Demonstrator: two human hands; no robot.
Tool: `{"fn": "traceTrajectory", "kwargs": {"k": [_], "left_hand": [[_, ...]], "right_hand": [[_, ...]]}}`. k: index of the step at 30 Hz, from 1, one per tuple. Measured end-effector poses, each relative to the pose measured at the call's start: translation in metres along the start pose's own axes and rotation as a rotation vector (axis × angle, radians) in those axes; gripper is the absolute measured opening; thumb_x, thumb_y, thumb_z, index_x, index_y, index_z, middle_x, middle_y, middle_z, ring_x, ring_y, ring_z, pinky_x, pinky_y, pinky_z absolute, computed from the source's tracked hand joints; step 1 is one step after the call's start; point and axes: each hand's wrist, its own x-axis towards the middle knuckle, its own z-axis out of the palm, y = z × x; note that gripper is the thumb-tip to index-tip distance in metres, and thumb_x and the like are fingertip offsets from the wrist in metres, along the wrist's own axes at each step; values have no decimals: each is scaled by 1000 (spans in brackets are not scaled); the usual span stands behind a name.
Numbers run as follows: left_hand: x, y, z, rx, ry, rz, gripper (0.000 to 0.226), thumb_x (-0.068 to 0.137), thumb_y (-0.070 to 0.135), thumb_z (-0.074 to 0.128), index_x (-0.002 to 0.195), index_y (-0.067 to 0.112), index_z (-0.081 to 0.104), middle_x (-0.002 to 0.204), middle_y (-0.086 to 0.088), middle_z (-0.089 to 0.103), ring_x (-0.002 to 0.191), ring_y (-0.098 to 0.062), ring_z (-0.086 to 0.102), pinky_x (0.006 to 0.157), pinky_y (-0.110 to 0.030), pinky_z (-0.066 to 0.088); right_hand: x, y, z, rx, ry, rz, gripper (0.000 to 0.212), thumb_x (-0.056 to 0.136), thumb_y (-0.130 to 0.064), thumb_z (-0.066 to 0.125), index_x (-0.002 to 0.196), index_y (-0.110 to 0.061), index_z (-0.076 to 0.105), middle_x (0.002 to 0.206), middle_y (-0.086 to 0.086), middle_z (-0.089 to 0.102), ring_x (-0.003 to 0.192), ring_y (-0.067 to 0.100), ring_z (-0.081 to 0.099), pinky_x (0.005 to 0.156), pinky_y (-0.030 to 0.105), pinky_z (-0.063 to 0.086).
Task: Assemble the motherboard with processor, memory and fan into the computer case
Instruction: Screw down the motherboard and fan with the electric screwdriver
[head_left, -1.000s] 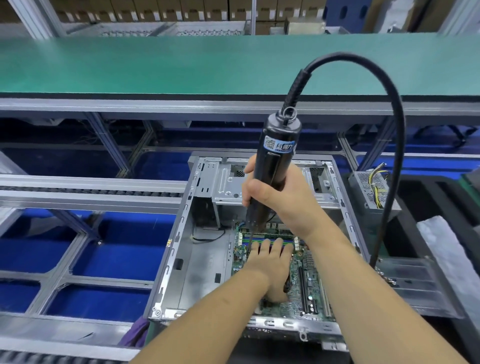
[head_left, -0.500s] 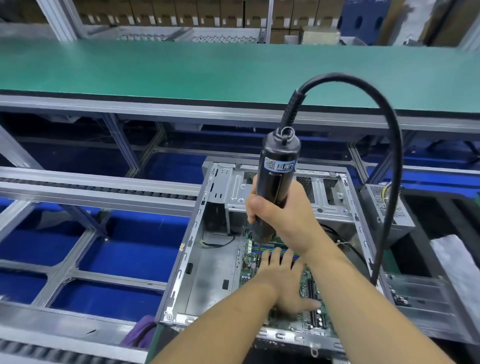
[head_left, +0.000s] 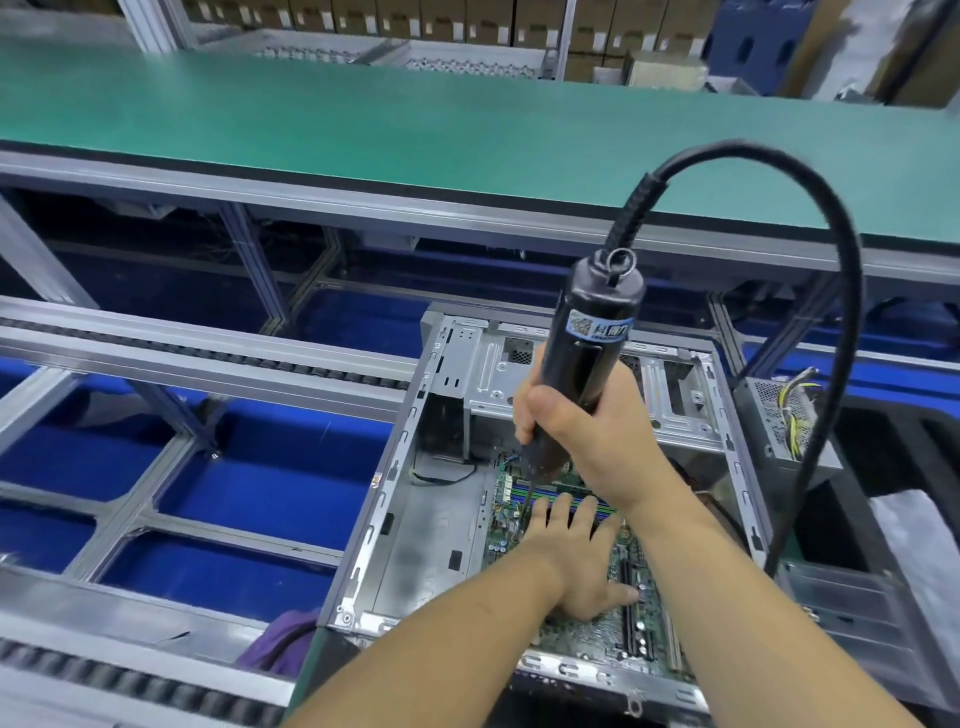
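Note:
An open grey computer case (head_left: 395, 488) lies flat in front of me with a green motherboard (head_left: 587, 636) inside it. My left hand (head_left: 576, 561) presses flat on the board, fingers spread toward the memory slots (head_left: 524, 491). My right hand (head_left: 587, 441) grips a black electric screwdriver (head_left: 592, 353) held upright, its bit pointing down at the board near its far left corner, just beyond my left fingertips. A thick black cable (head_left: 831, 291) loops from the driver's top over to the right. The spot under the bit is too small to make out.
A grey power supply (head_left: 784, 415) with yellow wires sits right of the case. A metal side panel (head_left: 841, 597) lies at the lower right. A green bench top (head_left: 363, 124) runs across the back, roller conveyor rails (head_left: 208, 358) to the left, and a purple cloth (head_left: 283, 642) by the case's near corner.
The view has shifted, so the case sits further right and lower. The screwdriver has stayed upright over the board's far left area. My left thumb has spread out to the right on the board.

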Motion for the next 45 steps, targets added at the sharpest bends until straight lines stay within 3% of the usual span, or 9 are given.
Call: {"fn": "traceTrajectory", "kwargs": {"k": [12, 18, 21, 24, 29, 32, 36, 42, 45], "left_hand": [[-2, -1, -1, -13, -3, 18, 79, 99, 57, 35, 158, 19, -2, 163, -18, -13, 146, -44, -18, 116, -57, -15], [-2, 0, -1, -6, -13, 5, 82, 99, 60, 32, 157, 19, -6, 163, -17, -14, 147, -43, -18, 117, -56, -14], [-1, 0, -1, -9, -11, -4, 85, 98, 64, 33, 157, 19, -8, 163, -14, -15, 147, -41, -19, 118, -56, -13], [-1, 0, -1, -10, -12, -3, 85, 98, 64, 32, 157, 19, -9, 163, -14, -17, 147, -41, -19, 118, -56, -14], [0, 0, 0, 17, -9, 0, 94, 94, 67, 41, 156, 18, -10, 163, -15, -16, 147, -43, -18, 118, -58, -12], [0, 2, 3, 69, -2, -13, 102, 91, 69, 47, 156, 17, -11, 163, -15, -12, 147, -44, -13, 118, -60, -7], [1, 5, 6, 127, 36, -30, 99, 91, 69, 46, 157, 16, -5, 162, -16, -2, 147, -45, -2, 119, -60, -1], [-1, 3, 5, 135, 47, -12, 99, 91, 71, 45, 157, 14, -3, 162, -19, 1, 147, -45, 0, 118, -61, -2], [-3, 3, 4, 127, 51, -7, 98, 91, 69, 45, 157, 13, -1, 162, -20, 2, 146, -46, 0, 118, -61, -2]], "right_hand": [[1, -4, 4, 19, -57, -37, 58, 79, -49, 67, 81, 8, 55, 65, 20, 59, 63, 32, 59, 68, 59, 49], [3, -2, 1, 52, -35, -51, 67, 78, -57, 71, 79, 8, 56, 66, 23, 56, 63, 28, 58, 66, 41, 50], [3, -2, -3, 72, -18, -52, 81, 71, -78, 70, 77, 2, 56, 64, 19, 57, 61, 30, 57, 65, 47, 49], [3, -2, -4, 67, 5, -45, 79, 67, -80, 72, 79, -4, 55, 64, 16, 60, 61, 30, 58, 65, 54, 50], [6, -2, -4, 4, 8, -68, 77, 75, -70, 72, 79, 6, 56, 66, 21, 60, 62, 25, 61, 66, 46, 51], [6, -2, -5, 27, 32, -59, 57, 76, -63, 73, 80, -10, 55, 65, 14, 62, 61, 25, 60, 65, 47, 51], [5, -4, -5, 51, 35, -56, 59, 69, -77, 73, 80, -22, 59, 65, 10, 61, 60, 25, 60, 63, 43, 52], [4, -6, -2, -22, 10, -67, 61, 75, -63, 73, 78, -5, 57, 65, 12, 63, 63, 29, 61, 68, 57, 52], [5, -4, 0, -36, 3, -69, 57, 76, -56, 70, 78, -1, 57, 65, 14, 63, 63, 29, 61, 67, 56, 52]]}}
